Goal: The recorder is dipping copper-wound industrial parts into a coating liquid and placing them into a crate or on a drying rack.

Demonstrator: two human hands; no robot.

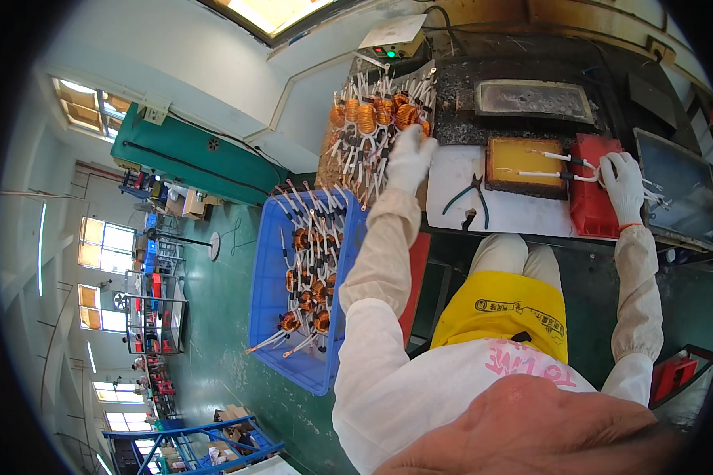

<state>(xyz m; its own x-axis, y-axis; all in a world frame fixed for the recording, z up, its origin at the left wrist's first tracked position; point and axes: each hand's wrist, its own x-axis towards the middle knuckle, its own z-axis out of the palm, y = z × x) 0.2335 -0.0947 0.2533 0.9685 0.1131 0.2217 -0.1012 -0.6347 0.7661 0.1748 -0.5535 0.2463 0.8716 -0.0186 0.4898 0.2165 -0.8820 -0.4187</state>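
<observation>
My left hand (409, 161), in a white glove, reaches over the pile of copper-wound coils (366, 119) at the table's left side. Its thumb and fingers are apart, close to the nearest coils; whether they touch one is unclear. My right hand (626, 188), also gloved, is closed at a red block (592, 207) on white-sleeved wire leads (540, 173). Their tips extend left over a dark-rimmed tray with a yellow inside (527, 161). More leads stick out right of that hand, which hides the middle of the piece.
Green-handled pliers (469, 202) lie on a white sheet (449, 178). Behind the yellow tray is a metal-framed grey basin (533, 101); a control box with a green light (396, 47) stands farther back. A blue crate (271, 277) of coils stands left; a framed panel (677, 186) lies right.
</observation>
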